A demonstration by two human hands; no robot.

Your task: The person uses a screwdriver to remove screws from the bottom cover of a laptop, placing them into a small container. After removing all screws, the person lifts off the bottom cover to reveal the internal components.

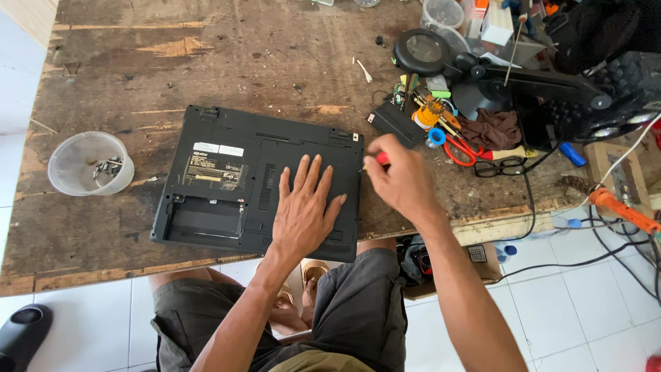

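Black plastic fills the middle of the head view: a laptop point(258, 182) lies bottom-up on the worn wooden bench point(138, 62), its long axis running left to right and tilted a little, its near edge hanging past the bench edge toward our lap. Our left hand point(303, 213) rests flat on the right half of the base, fingers spread and open, gripping nothing, only pressing down. Our right hand point(399, 180) is closed around a red-handled screwdriver point(380, 158), held just off the laptop's right edge, with the tip pointing left toward that edge; we cannot make out the tip itself or whether it touches. So the right hand is the one nearer the edge being worked, and the laptop lies to its left. Well apart on the left stands a clear cup point(89, 164) holding small screws. To the right sit a magnifier lamp point(421, 49), red scissors point(461, 150) and glasses point(499, 167) among tangled cables.
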